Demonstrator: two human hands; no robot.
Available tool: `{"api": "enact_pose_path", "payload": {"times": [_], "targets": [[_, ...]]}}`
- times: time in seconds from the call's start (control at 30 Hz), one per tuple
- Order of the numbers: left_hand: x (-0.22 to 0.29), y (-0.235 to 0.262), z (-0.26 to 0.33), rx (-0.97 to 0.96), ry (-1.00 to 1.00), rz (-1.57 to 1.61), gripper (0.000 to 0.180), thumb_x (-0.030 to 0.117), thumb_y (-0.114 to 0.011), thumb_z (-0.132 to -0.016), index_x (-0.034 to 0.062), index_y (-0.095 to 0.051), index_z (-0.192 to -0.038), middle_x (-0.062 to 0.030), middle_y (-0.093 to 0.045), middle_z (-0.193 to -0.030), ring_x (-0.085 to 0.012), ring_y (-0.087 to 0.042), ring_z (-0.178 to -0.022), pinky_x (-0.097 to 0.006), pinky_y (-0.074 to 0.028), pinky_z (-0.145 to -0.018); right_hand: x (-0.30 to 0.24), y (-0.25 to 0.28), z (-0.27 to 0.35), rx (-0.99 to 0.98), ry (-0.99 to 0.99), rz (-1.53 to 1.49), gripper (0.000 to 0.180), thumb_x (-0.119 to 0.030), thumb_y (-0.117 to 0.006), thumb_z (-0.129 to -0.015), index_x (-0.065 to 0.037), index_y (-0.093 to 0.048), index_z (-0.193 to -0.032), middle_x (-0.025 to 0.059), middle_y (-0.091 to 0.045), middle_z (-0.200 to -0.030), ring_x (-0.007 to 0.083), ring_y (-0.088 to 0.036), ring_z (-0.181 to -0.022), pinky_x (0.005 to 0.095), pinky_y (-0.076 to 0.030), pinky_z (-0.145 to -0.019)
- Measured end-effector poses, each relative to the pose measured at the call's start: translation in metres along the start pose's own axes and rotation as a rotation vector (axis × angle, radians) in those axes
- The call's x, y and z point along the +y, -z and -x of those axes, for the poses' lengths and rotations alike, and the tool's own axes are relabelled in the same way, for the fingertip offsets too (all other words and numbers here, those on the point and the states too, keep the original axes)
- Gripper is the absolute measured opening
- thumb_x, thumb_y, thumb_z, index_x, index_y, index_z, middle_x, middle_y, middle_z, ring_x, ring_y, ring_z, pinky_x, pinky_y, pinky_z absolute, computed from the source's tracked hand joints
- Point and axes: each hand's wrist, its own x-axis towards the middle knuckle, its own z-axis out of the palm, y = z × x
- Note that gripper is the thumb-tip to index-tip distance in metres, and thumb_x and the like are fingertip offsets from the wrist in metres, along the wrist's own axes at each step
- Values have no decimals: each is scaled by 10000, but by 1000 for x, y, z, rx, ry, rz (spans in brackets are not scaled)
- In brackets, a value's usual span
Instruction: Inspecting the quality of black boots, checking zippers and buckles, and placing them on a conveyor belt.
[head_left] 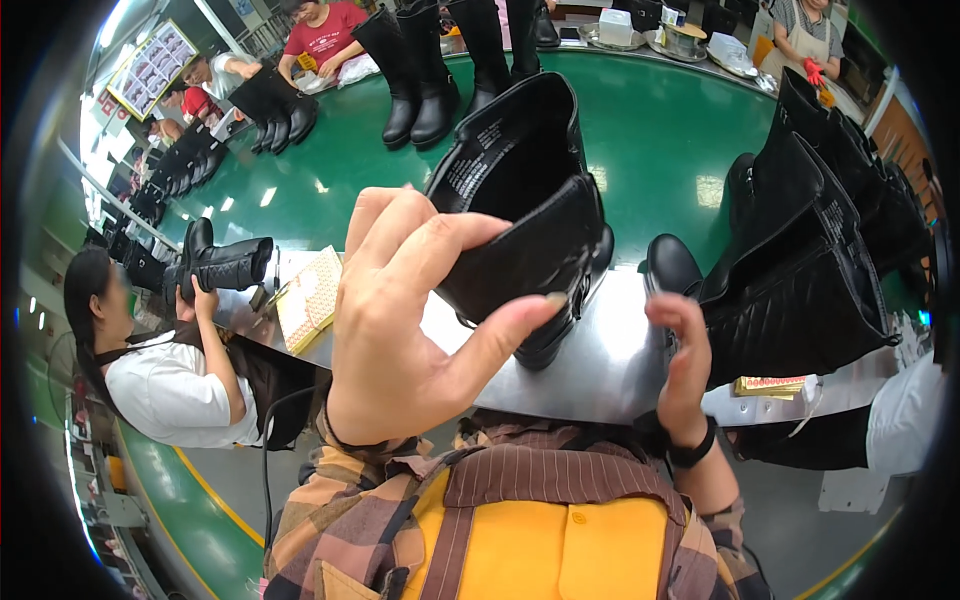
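A tall black boot [545,240] stands upright before me, the wide mouth of its shaft turned up so the dark lining and its pale print show. My left hand [400,320] grips the near rim of that shaft, fingers over the edge inside and thumb on the outside. To the right, my right hand [685,365] is raised over the metal worktop [600,385], holding nothing, with fingers loosely bent and apart. Just beyond its fingertips is the rounded toe of a black boot [672,262]. Another black boot with a quilted shaft [790,310] leans beside it.
More black boots [425,100] stand across the green table [330,165]. A yellow patterned pad [312,300] lies left on the metal top. At the left a co-worker [165,385] holds a boot [225,262]; a white sleeve [905,420] shows at right. Other people work along the far side.
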Motion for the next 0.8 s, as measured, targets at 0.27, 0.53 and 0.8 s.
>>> {"api": "enact_pose_path", "payload": {"times": [0.27, 0.53, 0.8], "targets": [[-19, -8, -8, 57, 160, 18, 125, 104, -728, -807, -6, -673, -831, -76, -533, -677, -236, -475, -716, -332, -390, -644, -33, -53, -99, 12, 46, -99, 294, -141, -719, -828, -29, -639, -1088, 31, -624, -944, 107, -554, -736, 241, -429, -669], [-29, -11, -7, 96, 227, 157, 130, 95, -708, -839, -28, -665, -832, -64, -526, -677, -190, -456, -690, -292, -375, -631, -32, -53, -109, -199, -251, -567, 263, -88, -674, -878, 44, -631, -1102, 42, -679, -1002, 68, -613, -874, 215, -484, -789], [-29, -16, -5, 113, 184, 131, 145, 104, -705, -848, -30, -658, -821, -63, -506, -657, -182, -442, -670, -287, -360, -615, -34, -51, -112, -186, -261, -416, 180, -138, -703, -879, 18, -649, -951, -25, -641, -842, 21, -554, -739, 178, -445, -682]]}}
